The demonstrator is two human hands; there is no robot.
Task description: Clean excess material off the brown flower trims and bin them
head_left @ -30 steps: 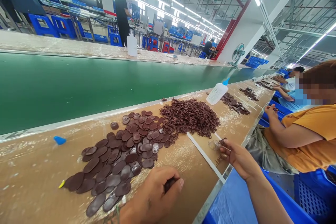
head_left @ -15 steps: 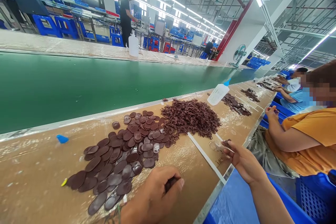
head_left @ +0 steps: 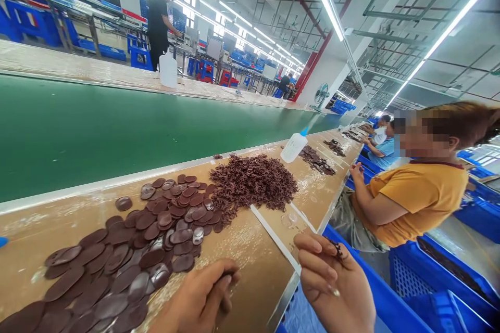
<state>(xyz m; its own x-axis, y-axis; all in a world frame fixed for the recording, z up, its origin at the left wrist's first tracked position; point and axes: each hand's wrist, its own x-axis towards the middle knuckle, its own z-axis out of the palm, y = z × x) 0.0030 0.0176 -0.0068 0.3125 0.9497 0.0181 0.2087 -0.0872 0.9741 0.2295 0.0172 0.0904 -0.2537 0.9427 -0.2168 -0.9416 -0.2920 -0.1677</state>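
Note:
My right hand (head_left: 332, 286) is raised near the table's front edge, fingers bent and closed. Its thumb and fingers pinch a small dark brown branched piece (head_left: 338, 251). Over the table, my left hand (head_left: 203, 294) is curled with thumb against forefinger; what lies in it, if anything, is hidden by the fingers. Left of that hand spreads a heap of flat oval brown discs (head_left: 156, 231), some of them shiny. Beyond both hands rises a tangled pile of small brown branched pieces (head_left: 255, 179), touching the discs.
A white strip (head_left: 275, 239) lies across the brown tabletop (head_left: 242, 239). A white bottle with a blue tip (head_left: 295, 146) stands behind the pile. Past it runs a green belt (head_left: 117, 135). A co-worker in an orange shirt (head_left: 414, 192) sits at right, by blue crates (head_left: 441, 281).
The view has swung to the right, so the heaps sit further left. My right hand has turned its palm more toward me, still pinching the branched piece. My left hand stays curled.

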